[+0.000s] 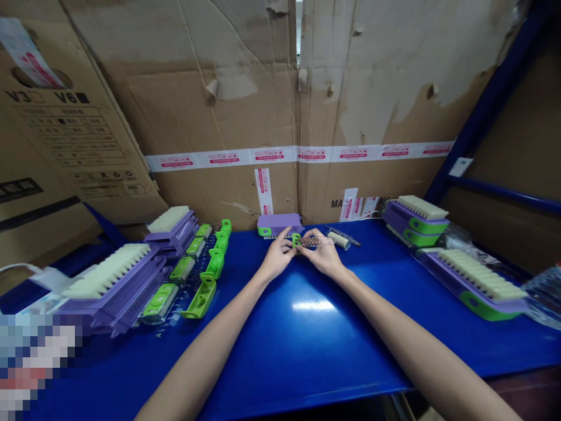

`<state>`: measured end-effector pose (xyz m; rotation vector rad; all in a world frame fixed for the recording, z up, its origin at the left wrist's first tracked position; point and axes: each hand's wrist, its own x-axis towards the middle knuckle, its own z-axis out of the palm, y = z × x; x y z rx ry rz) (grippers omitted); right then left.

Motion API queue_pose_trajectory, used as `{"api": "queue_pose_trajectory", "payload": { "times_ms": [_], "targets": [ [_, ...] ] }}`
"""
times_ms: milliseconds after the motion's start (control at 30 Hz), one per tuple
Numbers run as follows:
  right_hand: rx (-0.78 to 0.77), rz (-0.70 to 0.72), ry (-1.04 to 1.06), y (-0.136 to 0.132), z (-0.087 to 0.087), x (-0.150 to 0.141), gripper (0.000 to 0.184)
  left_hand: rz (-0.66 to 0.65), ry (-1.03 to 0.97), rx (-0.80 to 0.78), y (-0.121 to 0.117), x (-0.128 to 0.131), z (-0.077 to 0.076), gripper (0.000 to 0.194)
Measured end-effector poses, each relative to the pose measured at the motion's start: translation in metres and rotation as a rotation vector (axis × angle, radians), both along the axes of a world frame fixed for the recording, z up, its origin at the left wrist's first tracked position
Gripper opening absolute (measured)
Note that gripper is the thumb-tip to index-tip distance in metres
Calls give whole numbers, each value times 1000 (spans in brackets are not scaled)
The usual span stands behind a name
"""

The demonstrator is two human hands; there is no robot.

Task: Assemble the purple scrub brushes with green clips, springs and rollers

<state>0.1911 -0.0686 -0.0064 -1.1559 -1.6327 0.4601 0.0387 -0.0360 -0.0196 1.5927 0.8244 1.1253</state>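
My left hand and my right hand meet over the far middle of the blue table. Between their pinched fingers sits a small green plastic piece. A thin metal coil spring runs out from it to the right, above my right hand's fingers. A purple brush body with a green end lies just behind my hands against the cardboard.
Purple brushes with cream bristles are stacked at the left, beside rows of green clips. More finished brushes and a long one lie at the right. Cardboard boxes wall the back. A blue rack post stands at the right.
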Motion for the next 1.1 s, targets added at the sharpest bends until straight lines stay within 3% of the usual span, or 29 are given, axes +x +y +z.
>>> {"api": "queue_pose_trajectory", "payload": {
  "times_ms": [433, 1100],
  "targets": [
    [30, 28, -58, -4, 2, -1, 15, -21, -71, -116, 1, -3, 3, 40],
    [33, 19, -144, -4, -2, 0, 14, -71, -69, -81, 2, -7, 3, 43]
  ]
}}
